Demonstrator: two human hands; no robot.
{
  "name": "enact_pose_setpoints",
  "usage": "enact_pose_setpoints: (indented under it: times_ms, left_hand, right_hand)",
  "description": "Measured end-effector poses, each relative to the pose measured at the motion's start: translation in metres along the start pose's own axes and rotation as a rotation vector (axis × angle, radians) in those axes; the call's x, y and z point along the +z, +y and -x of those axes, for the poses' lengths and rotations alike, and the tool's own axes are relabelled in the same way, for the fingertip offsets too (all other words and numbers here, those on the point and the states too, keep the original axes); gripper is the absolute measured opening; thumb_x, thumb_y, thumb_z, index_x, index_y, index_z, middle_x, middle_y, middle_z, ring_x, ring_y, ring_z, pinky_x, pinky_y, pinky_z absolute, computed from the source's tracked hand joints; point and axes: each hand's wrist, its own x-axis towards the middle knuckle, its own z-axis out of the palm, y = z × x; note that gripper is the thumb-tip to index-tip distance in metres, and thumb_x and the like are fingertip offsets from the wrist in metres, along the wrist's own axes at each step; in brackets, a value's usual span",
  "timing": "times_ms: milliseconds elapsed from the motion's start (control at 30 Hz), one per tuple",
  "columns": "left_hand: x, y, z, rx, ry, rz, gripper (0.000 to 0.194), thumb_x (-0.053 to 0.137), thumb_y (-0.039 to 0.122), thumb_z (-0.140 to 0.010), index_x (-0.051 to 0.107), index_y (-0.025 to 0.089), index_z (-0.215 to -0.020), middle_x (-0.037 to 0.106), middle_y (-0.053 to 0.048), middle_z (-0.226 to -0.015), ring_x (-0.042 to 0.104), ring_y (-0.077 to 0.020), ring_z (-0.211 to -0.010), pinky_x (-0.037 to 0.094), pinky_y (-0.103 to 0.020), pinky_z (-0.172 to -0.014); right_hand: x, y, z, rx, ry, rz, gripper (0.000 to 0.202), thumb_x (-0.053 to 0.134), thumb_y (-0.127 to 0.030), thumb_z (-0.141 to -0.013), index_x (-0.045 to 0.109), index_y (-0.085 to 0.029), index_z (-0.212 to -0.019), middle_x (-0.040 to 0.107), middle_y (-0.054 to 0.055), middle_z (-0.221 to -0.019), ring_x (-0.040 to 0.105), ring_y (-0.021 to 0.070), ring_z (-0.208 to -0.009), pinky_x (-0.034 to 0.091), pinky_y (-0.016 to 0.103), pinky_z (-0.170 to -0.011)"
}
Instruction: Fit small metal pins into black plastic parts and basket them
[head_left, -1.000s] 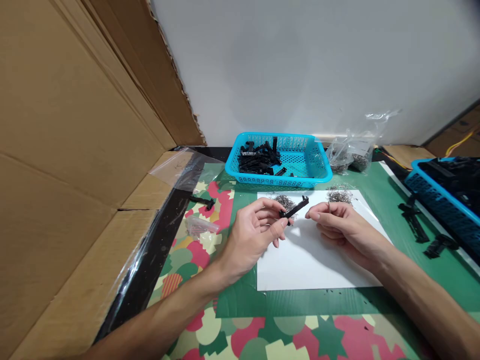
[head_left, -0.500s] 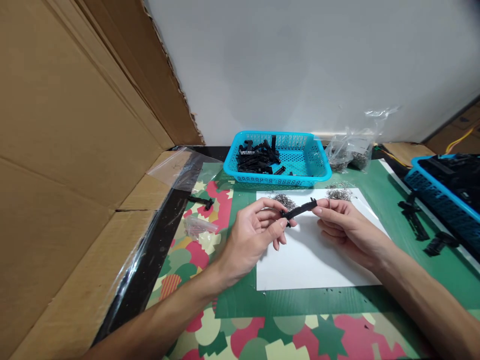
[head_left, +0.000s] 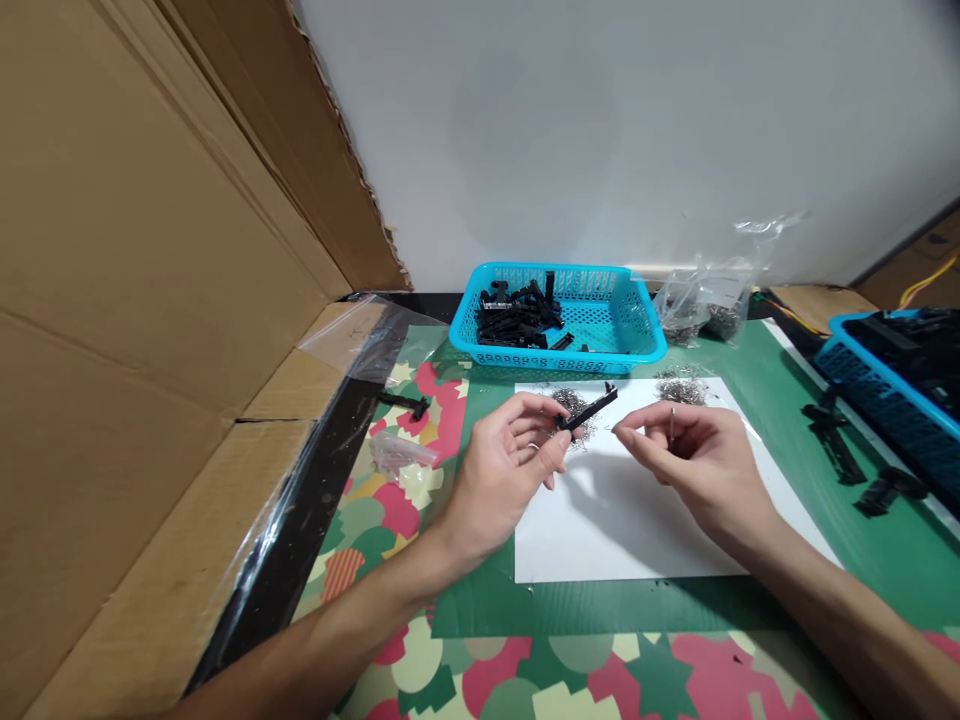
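My left hand grips one end of a slim black plastic part, which tilts up to the right over the white sheet. Just right of the part, my right hand pinches a tiny thin metal piece between thumb and forefinger; another small metal piece shows by its curled fingers. Behind my left hand lies a pile of small metal pieces, partly hidden. A second metal pile is beyond my right hand.
A blue basket of black parts stands at the back, with clear bags beside it. Another blue basket and loose black parts are at right. One black part and a small plastic bag lie left.
My right hand has let go of the black part's far end and moved slightly right and down. The part now tilts more steeply in my left hand.
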Motion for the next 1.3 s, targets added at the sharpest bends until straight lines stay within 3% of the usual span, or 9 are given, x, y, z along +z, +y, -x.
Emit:
enact_pose_setpoints:
  times_ms: [167,333,733,933,1067,1300]
  left_hand:
    - [0.0,0.004,0.006,0.153,-0.029,-0.383,0.016,0.069,0.017,-0.099,0.072,0.021,-0.114,0.073,-0.002,-0.11,0.066,-0.0127,-0.087,0.055,-0.026,-0.082]
    - [0.002,0.006,0.013,0.314,-0.086,-0.492,0.022,0.071,0.006,-0.096,0.074,0.02,-0.112,0.074,0.0,-0.105,0.066,-0.0122,-0.087,0.053,-0.025,-0.081]
    - [0.002,0.005,0.014,0.387,-0.043,-0.472,0.021,0.072,-0.001,-0.092,0.072,0.018,-0.102,0.076,0.001,-0.1,0.068,-0.0111,-0.084,0.055,-0.022,-0.078]
    - [0.002,0.005,0.013,0.315,-0.027,-0.419,0.017,0.075,0.008,-0.094,0.073,0.019,-0.107,0.076,0.001,-0.099,0.068,-0.0123,-0.083,0.054,-0.024,-0.078]
    - [0.001,0.007,0.011,0.201,-0.052,-0.282,0.016,0.07,0.02,-0.101,0.074,0.021,-0.117,0.076,-0.003,-0.11,0.069,-0.0158,-0.094,0.054,-0.027,-0.085]
    - [0.001,0.006,0.006,-0.076,-0.241,0.041,0.027,0.066,0.04,-0.105,0.073,0.017,-0.117,0.067,-0.003,-0.087,0.061,-0.0114,-0.07,0.05,-0.022,-0.065]
  right_hand:
    - [-0.009,-0.009,0.005,-0.349,0.032,0.332,0.009,0.075,-0.026,-0.092,0.081,-0.02,-0.089,0.045,-0.005,-0.058,0.035,0.0088,-0.05,0.027,0.026,-0.048]
    - [-0.007,-0.01,0.008,-0.332,-0.1,0.356,0.011,0.071,-0.024,-0.094,0.079,-0.02,-0.089,0.04,-0.007,-0.056,0.032,0.0082,-0.048,0.024,0.024,-0.044]
    - [-0.001,-0.011,0.013,-0.515,-0.078,0.431,0.011,0.07,-0.013,-0.092,0.077,-0.02,-0.088,0.035,-0.009,-0.057,0.03,0.0075,-0.048,0.026,0.023,-0.045]
    - [-0.001,-0.013,0.016,-0.663,-0.001,0.519,0.013,0.07,-0.009,-0.09,0.076,-0.021,-0.09,0.042,-0.009,-0.057,0.034,0.007,-0.047,0.031,0.022,-0.047]
    - [-0.004,-0.018,0.015,-0.654,0.065,0.549,0.01,0.071,-0.011,-0.091,0.075,-0.02,-0.089,0.046,-0.008,-0.057,0.035,0.0072,-0.046,0.032,0.023,-0.045]
    - [-0.01,-0.019,0.013,-0.703,-0.055,0.584,0.014,0.066,-0.009,-0.094,0.075,-0.021,-0.094,0.053,-0.006,-0.06,0.04,0.0079,-0.048,0.036,0.022,-0.047]
